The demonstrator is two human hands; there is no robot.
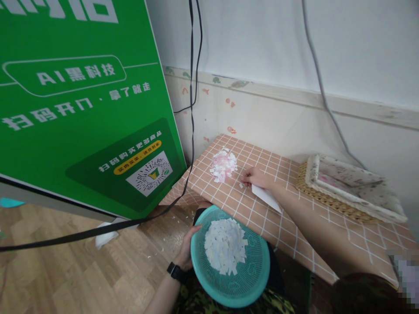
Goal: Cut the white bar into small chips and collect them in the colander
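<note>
My left hand (187,248), with a black watch on the wrist, grips the left rim of a round teal plastic basket (258,283). The basket rests over my lap, and a heap of white paper scraps (225,246) lies in it. My right hand (255,178) is at the table with its fingers curled together, a small paper scrap (241,185) by the fingertips. Under that hand and wrist is a white sheet of paper (266,198); whether the hand grips it I cannot tell. Left of the fingers lies a pile of pink and white paper scraps (223,165).
A brown checked cloth covers the table (248,152). At its right stands a wicker basket (347,192) with a fabric lining. A large green panel (81,109) rises on the left, and a black cable (192,109) hangs before it. Bits of paper dot the wooden floor (131,270).
</note>
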